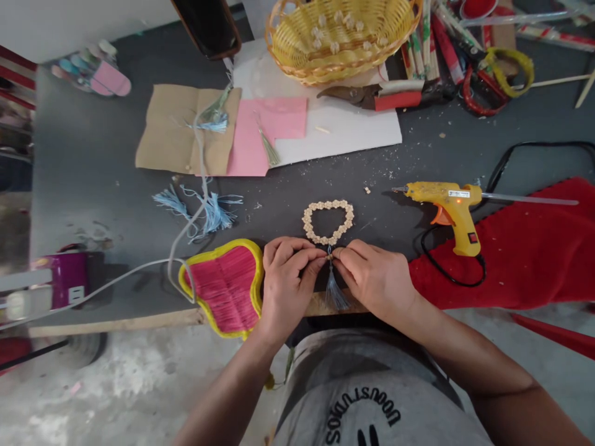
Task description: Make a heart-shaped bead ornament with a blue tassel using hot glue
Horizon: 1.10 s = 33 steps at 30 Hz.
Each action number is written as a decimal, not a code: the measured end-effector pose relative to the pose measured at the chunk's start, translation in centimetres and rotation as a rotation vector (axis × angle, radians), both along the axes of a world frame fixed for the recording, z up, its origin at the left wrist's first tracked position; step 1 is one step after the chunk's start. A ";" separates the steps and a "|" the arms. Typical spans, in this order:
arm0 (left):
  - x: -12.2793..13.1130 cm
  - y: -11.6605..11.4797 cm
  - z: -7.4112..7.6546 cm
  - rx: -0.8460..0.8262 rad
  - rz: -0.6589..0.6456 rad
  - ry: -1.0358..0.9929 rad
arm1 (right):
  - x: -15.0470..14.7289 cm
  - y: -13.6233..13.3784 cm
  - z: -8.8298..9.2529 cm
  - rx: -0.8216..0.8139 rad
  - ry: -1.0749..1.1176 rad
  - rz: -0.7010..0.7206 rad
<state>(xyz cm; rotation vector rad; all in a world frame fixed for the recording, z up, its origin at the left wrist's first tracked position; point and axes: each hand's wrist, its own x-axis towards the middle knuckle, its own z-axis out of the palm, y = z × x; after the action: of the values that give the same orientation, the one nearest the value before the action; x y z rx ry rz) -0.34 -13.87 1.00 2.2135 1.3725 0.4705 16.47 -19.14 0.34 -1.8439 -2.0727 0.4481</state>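
A ring of small beige flower-like beads (328,204) lies on the dark table in front of me. From its near side hangs a grey-blue tassel (335,293), which reaches the table's front edge. My left hand (289,279) pinches the top of the tassel from the left, thumb against index finger. Opposite it, my right hand (372,272) pinches the same spot, so the fingertips of both hands almost meet. A tiny tan piece shows between them; its exact shape is hard to make out. Left of my left hand sits a pink pad with a yellow rim (227,285).
A yellow glue gun (458,201), its light on, lies on the right by a red cloth (525,248). Pliers (372,96), scissors (493,80) and a yellow basket (297,59) are at the back. Blue tassels (216,214) and a white cable (179,232) lie left.
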 end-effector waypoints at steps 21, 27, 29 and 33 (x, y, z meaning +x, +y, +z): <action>0.0 -0.1 0.0 0.006 0.000 -0.007 | 0.4 0.2 0.3 -0.016 0.036 -0.005; 0.0 0.0 0.0 -0.008 -0.005 0.003 | 0.3 0.2 0.3 -0.005 0.024 0.005; 0.1 0.0 0.0 -0.003 -0.002 -0.003 | 0.3 0.2 0.2 0.013 0.022 0.008; 0.2 0.0 -0.1 -0.012 0.010 -0.011 | 0.2 0.2 -0.1 0.048 0.009 0.002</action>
<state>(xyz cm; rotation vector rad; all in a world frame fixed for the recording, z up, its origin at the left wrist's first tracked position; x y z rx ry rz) -0.16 -13.89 0.91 2.1917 1.3780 0.4762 16.68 -18.97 0.20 -1.8096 -2.0616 0.4020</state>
